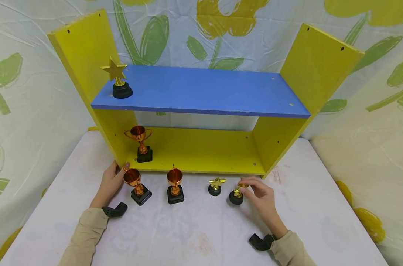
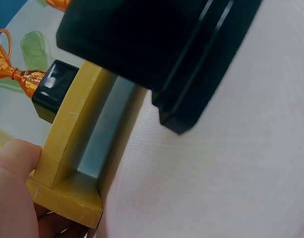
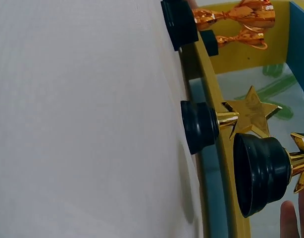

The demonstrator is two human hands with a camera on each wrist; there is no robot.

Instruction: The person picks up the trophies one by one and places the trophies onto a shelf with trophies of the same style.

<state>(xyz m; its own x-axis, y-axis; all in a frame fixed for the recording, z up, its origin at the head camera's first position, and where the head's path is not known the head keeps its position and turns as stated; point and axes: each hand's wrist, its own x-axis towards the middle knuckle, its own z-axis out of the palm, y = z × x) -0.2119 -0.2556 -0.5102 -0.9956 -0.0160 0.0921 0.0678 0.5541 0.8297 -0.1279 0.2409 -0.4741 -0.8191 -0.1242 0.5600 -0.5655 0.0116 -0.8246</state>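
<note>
One glossy gold star trophy (image 1: 236,197), black-based

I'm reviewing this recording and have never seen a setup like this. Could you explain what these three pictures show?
There is no robot here: a person works with two bare hands. The wide picture comes from a head-worn camera looking forward and down; the other two come from cameras worn on each wrist.

The left hand grips the lower corner of a yellow-and-blue shelf. The right hand holds a gold star trophy, which appears lifted off the white tabletop. Another star trophy and two copper-coloured cups stand on that surface, in front of the shelf.

Inside the shelf, a third cup is on the lower board and a third star on the blue board.
</note>
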